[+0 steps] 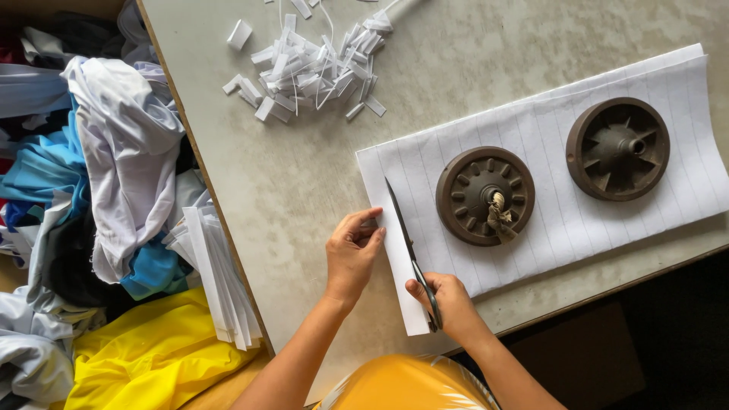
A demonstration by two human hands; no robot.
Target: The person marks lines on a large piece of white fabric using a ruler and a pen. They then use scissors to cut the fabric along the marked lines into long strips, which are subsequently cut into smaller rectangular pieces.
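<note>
Cutting a strip off the white lined paper sheet [577,152] at frame centre, right hand [444,304] grips dark-handled scissors [414,254] while left hand [353,254] pinches the edge; steady feed needed.

My grey stone table [304,182] holds a big white lined paper sheet [554,220] on the right and small white cut strips [311,64] far away.
</note>
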